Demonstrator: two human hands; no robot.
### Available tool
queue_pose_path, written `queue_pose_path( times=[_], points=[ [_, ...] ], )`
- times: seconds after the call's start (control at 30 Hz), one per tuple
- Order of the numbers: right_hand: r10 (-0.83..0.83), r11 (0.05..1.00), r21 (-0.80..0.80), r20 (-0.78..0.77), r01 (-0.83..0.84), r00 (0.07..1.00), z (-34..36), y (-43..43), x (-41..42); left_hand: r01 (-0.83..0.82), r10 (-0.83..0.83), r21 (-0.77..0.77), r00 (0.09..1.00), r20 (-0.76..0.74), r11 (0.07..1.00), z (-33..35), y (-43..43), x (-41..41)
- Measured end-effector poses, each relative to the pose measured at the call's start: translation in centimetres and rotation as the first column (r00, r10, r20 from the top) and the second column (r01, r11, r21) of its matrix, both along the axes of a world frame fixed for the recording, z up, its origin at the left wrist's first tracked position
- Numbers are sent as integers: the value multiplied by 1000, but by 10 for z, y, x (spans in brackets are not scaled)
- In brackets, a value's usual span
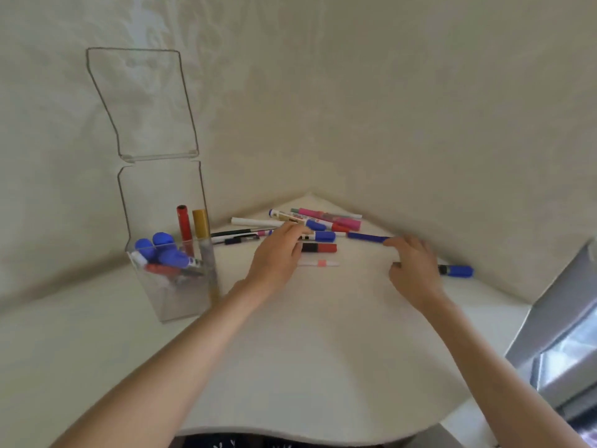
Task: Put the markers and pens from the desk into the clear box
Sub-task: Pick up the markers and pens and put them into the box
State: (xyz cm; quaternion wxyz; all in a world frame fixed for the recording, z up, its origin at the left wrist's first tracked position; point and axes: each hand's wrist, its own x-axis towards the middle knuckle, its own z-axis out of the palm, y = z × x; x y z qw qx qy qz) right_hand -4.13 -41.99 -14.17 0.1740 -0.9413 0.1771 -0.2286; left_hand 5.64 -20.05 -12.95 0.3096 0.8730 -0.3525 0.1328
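A few markers (pixel 168 255) were in the box (pixel 181 307); a pile (pixel 326 218) lay right of it. The left hand (pixel 277 257) pinched 1 marker (pixel 324 236); the right hand (pixel 416 270) touched a blue pen (pixel 366 236), grip unclear.

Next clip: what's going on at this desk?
A person is clearing loose markers and pens off a white corner desk into a tall clear plastic box with its lid open, which already holds several markers. The left hand pinches a white marker with a blue cap among the loose ones. The right hand has fingertips at the end of a slim blue pen; whether it grips it is unclear.
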Motion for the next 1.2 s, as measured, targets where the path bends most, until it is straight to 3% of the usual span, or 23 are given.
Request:
queue_pose_path(
  times=[0.13, 0.3, 0.47, 0.63, 0.73, 0.8, 0.87, 0.93, 1.07, 1.13, 1.2],
  points=[
    [-79, 997, -7, -142, 78, 987, -15, -29, -8, 41, -24, 199, 996, -87, 979, -1, -27, 41],
    [68, 995, -69, -144, -79, 987, -17, -19, 10, -35, 62, 352, 996, -66, 936, -6, -41, 58],
    [113, 972, -197, -96, -131, 989, -17, 4, 24, 7, 15, 495, 999, -41, 869, 2, -48, 63],
    [165, 964, -219, 30, -154, 986, -16, 8, 19, -25, 13, 544, 1000, 25, 839, 0, -53, 62],
    [193, 967, -193, 145, -164, 970, -9, 14, 20, -6, -13, 392, 999, 46, 920, 6, -45, 57],
    [203, 977, -115, 268, -178, 942, 6, 24, 22, 17, -18, 114, 1000, 9, 993, 23, -36, 45],
    [202, 965, 75, 393, -250, 897, 28, 40, 25, 14, -40, -232, 994, -105, 973, 51, -23, 26],
    [229, 920, 188, 453, -343, 862, 52, 63, 30, -14, -94, -429, 969, -230, 903, 81, -5, 3],
    [337, 748, 375, 495, -547, 801, 89, 117, 36, -34, -116, -497, 957, -267, 867, 118, 49, -37],
    [403, 621, 439, 531, -649, 745, 104, 148, 35, -116, -56, -569, 960, -275, 814, 132, 81, -52],
    [447, 553, 438, 561, -708, 696, 116, 176, 32, -192, 34, -602, 964, -264, 775, 144, 115, -63]
  ],
)
